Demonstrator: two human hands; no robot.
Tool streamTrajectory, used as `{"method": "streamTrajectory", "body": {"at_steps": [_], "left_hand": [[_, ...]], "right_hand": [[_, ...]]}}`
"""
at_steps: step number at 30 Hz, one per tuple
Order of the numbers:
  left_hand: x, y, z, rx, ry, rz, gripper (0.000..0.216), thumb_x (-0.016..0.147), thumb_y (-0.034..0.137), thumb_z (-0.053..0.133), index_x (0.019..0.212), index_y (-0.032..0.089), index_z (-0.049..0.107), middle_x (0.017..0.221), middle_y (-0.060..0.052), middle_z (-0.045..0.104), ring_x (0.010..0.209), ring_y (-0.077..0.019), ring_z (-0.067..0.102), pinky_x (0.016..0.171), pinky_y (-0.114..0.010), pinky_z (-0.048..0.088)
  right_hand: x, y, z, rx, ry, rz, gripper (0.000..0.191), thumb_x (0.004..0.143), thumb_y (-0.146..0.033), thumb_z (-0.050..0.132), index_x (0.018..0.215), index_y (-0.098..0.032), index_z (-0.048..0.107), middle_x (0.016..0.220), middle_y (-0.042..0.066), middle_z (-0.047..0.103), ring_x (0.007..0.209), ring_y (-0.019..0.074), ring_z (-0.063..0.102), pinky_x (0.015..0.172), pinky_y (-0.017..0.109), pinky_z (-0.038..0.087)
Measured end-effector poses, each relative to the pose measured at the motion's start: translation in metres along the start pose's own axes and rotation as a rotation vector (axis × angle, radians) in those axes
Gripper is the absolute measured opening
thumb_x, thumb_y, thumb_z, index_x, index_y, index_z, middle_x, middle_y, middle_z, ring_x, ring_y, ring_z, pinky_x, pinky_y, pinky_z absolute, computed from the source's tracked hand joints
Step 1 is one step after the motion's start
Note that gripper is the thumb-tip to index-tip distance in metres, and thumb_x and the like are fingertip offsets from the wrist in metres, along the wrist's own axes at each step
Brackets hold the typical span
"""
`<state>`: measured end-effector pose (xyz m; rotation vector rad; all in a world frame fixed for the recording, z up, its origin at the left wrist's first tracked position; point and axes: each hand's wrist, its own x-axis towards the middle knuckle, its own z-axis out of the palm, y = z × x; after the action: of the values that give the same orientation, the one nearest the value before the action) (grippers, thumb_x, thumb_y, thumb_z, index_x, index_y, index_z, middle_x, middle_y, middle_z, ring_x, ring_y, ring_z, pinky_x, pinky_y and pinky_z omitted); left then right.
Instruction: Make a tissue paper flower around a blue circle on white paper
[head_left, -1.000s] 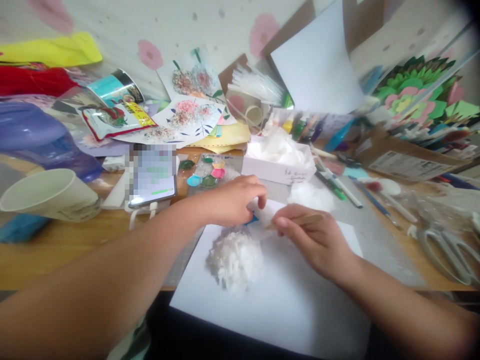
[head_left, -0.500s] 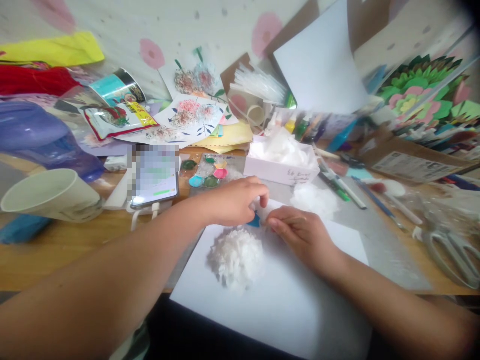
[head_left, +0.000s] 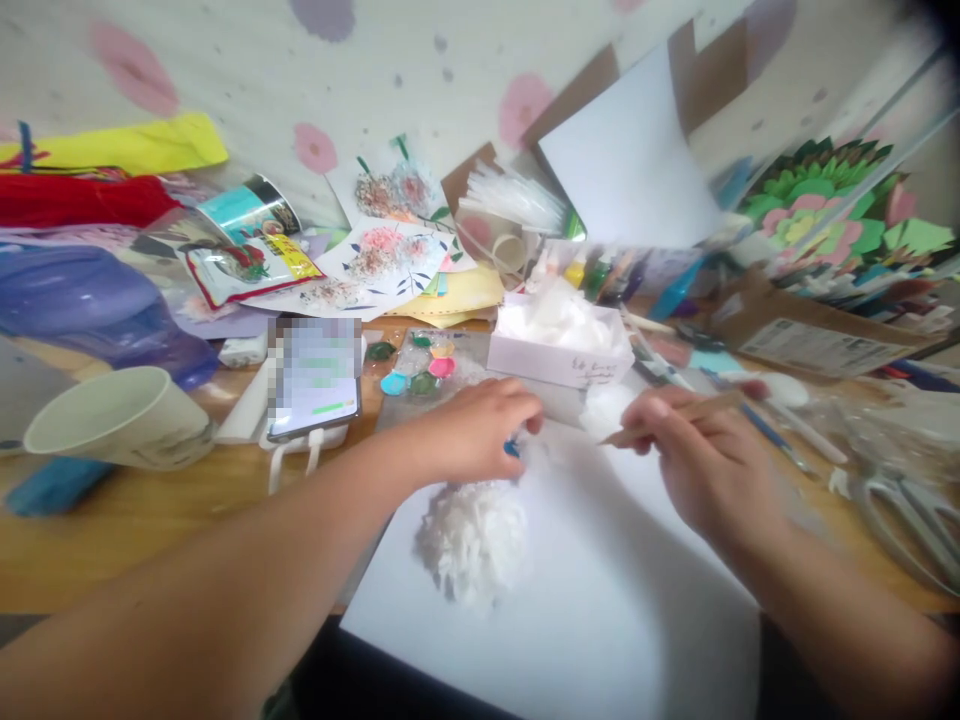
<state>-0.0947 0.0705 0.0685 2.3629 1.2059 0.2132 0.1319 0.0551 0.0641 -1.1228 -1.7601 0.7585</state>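
My left hand (head_left: 487, 430) is curled over a small blue thing (head_left: 512, 448) at the top of the white paper sheet (head_left: 577, 590); the fingers hide most of it. Just below that hand, a fluffy mound of white paper pieces (head_left: 472, 545) lies on the sheet. My right hand (head_left: 697, 450) pinches a pointed wooden stick (head_left: 630, 437), its tip aimed left. Beyond the stick's tip sits a loose bunch of white tissue pieces (head_left: 600, 410) on the grey mat.
A white box of tissue (head_left: 559, 350) stands behind my hands. At left are a phone (head_left: 315, 375), a paint palette (head_left: 420, 365) and a paper cup (head_left: 112, 420). Scissors (head_left: 907, 520) and brushes lie at right, near a cardboard box (head_left: 817, 330).
My right hand has drawn away to the right with the stick, which now shows clearly. My left hand stays by the blue thing. The camera view has tilted up slightly.
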Motion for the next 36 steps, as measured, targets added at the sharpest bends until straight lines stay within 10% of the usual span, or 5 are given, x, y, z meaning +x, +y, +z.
{"method": "streamTrajectory", "body": {"at_steps": [9, 15, 20, 25, 36], "left_hand": [[0.003, 0.004, 0.013, 0.016, 0.099, 0.002, 0.041, 0.065, 0.033, 0.071, 0.100, 0.025, 0.051, 0.108, -0.001, 0.050, 0.103, -0.0213, 0.046, 0.084, -0.033, 0.038], [0.005, 0.003, 0.016, 0.012, 0.147, 0.011, 0.037, 0.069, 0.033, 0.068, 0.102, 0.025, 0.051, 0.109, -0.001, 0.052, 0.103, -0.0210, 0.047, 0.086, -0.033, 0.039], [0.003, 0.000, 0.002, -0.086, 0.253, -0.018, 0.026, 0.076, 0.035, 0.060, 0.099, 0.025, 0.054, 0.108, -0.001, 0.052, 0.099, -0.0192, 0.050, 0.085, -0.033, 0.041], [0.003, -0.003, -0.009, -0.163, 0.428, -0.011, 0.011, 0.080, 0.029, 0.052, 0.084, 0.021, 0.059, 0.097, 0.000, 0.057, 0.094, -0.0165, 0.052, 0.086, -0.031, 0.041], [-0.001, -0.006, -0.008, -0.143, 0.033, -0.015, 0.025, 0.068, 0.042, 0.064, 0.086, 0.025, 0.062, 0.115, -0.001, 0.048, 0.104, -0.0213, 0.049, 0.091, -0.034, 0.039]], "right_hand": [[-0.001, 0.007, -0.001, -0.476, -0.407, -0.082, 0.012, 0.083, -0.027, 0.054, 0.092, -0.019, 0.058, 0.078, 0.001, 0.054, 0.067, 0.0133, 0.050, 0.061, 0.025, 0.039], [-0.006, 0.013, 0.024, -0.633, -0.378, -0.074, 0.006, 0.076, -0.020, 0.056, 0.081, -0.018, 0.059, 0.076, 0.001, 0.053, 0.064, 0.0132, 0.049, 0.058, 0.026, 0.036], [-0.002, -0.007, 0.013, -0.391, -0.240, 0.000, 0.010, 0.074, -0.016, 0.053, 0.065, -0.018, 0.056, 0.062, -0.001, 0.052, 0.056, 0.0103, 0.045, 0.052, 0.023, 0.034], [-0.004, -0.039, 0.017, 0.177, -0.546, 0.239, 0.013, 0.075, -0.027, 0.059, 0.066, -0.018, 0.055, 0.053, -0.005, 0.046, 0.046, 0.0073, 0.038, 0.043, 0.020, 0.031], [-0.008, -0.014, 0.056, -0.360, -0.307, 0.131, 0.013, 0.069, -0.017, 0.054, 0.057, -0.018, 0.051, 0.051, -0.006, 0.043, 0.048, 0.0084, 0.039, 0.046, 0.021, 0.029]]}}
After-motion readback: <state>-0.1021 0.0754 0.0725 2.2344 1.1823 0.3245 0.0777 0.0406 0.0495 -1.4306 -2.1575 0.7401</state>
